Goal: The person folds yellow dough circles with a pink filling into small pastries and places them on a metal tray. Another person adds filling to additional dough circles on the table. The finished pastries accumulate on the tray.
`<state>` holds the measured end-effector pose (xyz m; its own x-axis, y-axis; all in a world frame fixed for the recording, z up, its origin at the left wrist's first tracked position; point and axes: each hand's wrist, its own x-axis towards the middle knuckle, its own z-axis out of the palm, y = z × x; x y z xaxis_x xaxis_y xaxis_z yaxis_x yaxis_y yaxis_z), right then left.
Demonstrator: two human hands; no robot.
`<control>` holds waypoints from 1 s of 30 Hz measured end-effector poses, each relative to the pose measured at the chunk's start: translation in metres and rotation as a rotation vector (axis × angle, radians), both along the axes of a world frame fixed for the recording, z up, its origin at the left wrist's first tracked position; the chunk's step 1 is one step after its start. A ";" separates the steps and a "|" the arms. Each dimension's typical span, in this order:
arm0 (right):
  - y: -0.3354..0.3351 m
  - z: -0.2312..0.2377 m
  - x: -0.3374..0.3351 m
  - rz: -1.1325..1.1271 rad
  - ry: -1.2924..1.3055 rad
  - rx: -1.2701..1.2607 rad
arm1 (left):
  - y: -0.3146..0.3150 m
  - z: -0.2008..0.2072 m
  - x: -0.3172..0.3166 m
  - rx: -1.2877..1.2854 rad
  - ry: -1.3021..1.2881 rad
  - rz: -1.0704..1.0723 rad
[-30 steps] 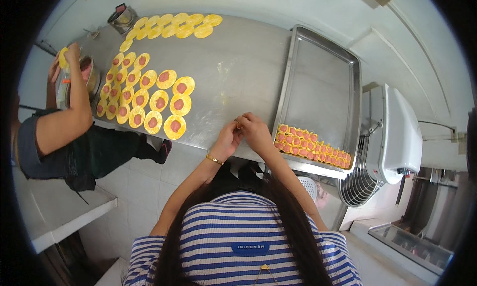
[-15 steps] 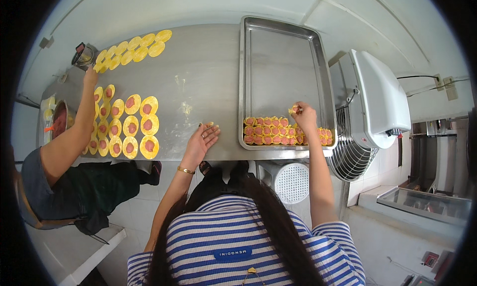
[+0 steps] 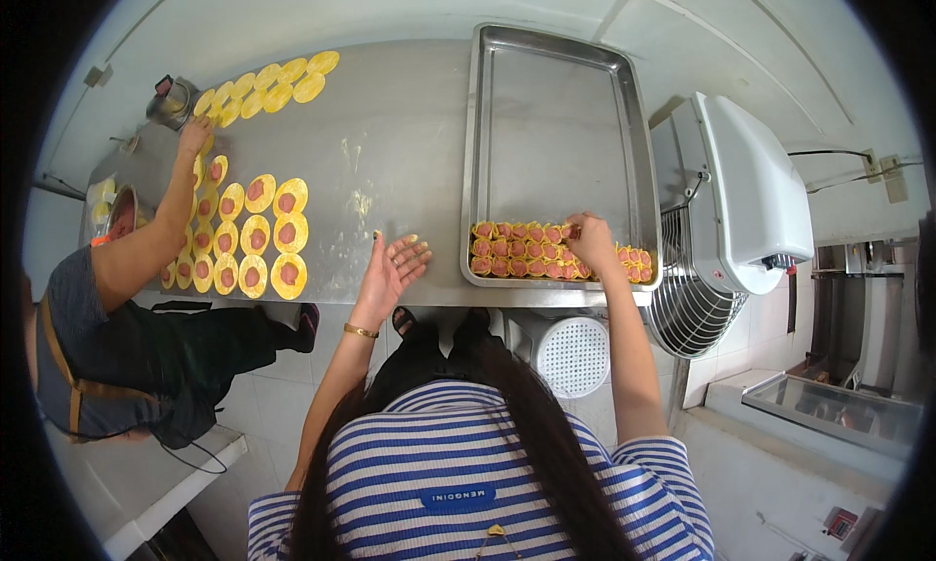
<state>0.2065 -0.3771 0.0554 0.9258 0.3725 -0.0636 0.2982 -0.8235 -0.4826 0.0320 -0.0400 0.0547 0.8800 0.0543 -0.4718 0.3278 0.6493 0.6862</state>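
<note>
Over the near part of a large metal tray (image 3: 476, 152), my right hand (image 3: 592, 241) has its fingertips pinched on a small open-topped dumpling at the end of the farthest row; the fingers mostly hide it. Rows of yellow-wrapped dumplings with pink meat filling (image 3: 517, 249) stand packed along the tray's near edge. My left hand (image 3: 392, 273) hovers by the table's near edge, palm turned up and fingers spread, holding nothing. To its left, round yellow wrappers topped with pink filling (image 3: 256, 239) lie in rows on the metal table (image 3: 409, 142).
At the left, a co-worker's hand (image 3: 195, 135) reaches among the wrappers. Plain yellow wrappers (image 3: 278, 97) lie at the far left, near a metal container (image 3: 171, 103). A bowl of pink filling (image 3: 122, 213) stands by the co-worker. A white machine (image 3: 746, 200) borders the tray's right.
My right hand has lowered the dumpling to the end of the farthest row. My left hand's fingers have spread wider. The co-worker's hand has shifted slightly right and nearer.
</note>
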 end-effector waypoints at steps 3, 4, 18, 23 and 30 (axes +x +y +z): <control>-0.004 0.004 -0.001 0.053 0.021 0.021 | -0.001 -0.001 -0.002 0.008 -0.003 0.003; -0.005 0.006 -0.001 0.075 0.018 0.022 | -0.001 -0.001 -0.002 0.006 -0.010 -0.003; -0.011 0.013 0.008 0.270 0.042 0.019 | -0.007 -0.003 -0.009 0.062 0.011 -0.035; -0.016 0.010 0.012 0.169 0.072 0.063 | -0.001 -0.005 -0.018 0.089 0.044 -0.016; -0.020 -0.014 0.031 0.227 0.202 0.104 | 0.003 -0.004 -0.030 0.108 0.109 0.069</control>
<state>0.2373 -0.3975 0.0412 0.7907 0.5824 -0.1885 0.3582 -0.6899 -0.6290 0.0017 -0.0369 0.0510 0.8166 0.1684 -0.5521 0.3611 0.5972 0.7162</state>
